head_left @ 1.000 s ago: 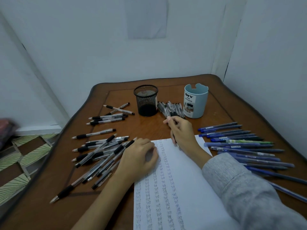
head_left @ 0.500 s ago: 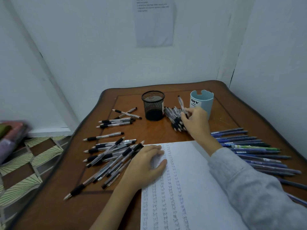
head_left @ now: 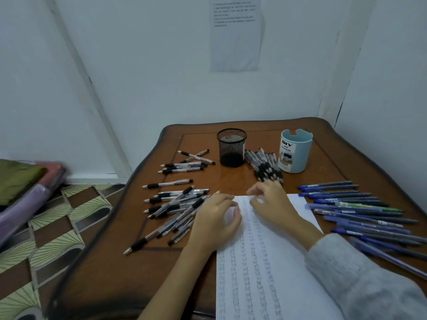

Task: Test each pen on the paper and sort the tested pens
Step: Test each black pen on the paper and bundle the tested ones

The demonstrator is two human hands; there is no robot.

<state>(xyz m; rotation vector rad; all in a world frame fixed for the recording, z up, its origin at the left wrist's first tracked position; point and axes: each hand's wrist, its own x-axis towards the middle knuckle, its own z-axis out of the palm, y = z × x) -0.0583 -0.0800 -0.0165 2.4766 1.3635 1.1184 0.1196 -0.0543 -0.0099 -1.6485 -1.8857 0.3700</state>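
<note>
Head view only. My right hand (head_left: 270, 202) is coming back toward me over the top edge of the paper (head_left: 265, 269). It is blurring with motion, the fingers are hanging loosely curled, and I can see no pen in them. A second ago it was writing with a black pen, and half a second ago it was reaching with that pen to the tested pile (head_left: 265, 166). So I am reading that pen as dropped there, between the mesh cup (head_left: 231, 147) and the blue organizer (head_left: 296, 155).

My left hand (head_left: 215, 219) is staying on the paper's left edge and pinning the sheet. Its fingers are curled softly and gripping nothing.

The camera is also tilting up, so more wall is showing than before.

For the task, one test-and-sort cycle is looking done and the next pick is coming up. The loose black pens (head_left: 175, 209) are lying scattered on the tabletop (head_left: 161, 278) just beside my left hand. The blue pens (head_left: 360, 212) are lying in a row to the right of the paper. I cannot tell which group the right hand is heading for.
</note>
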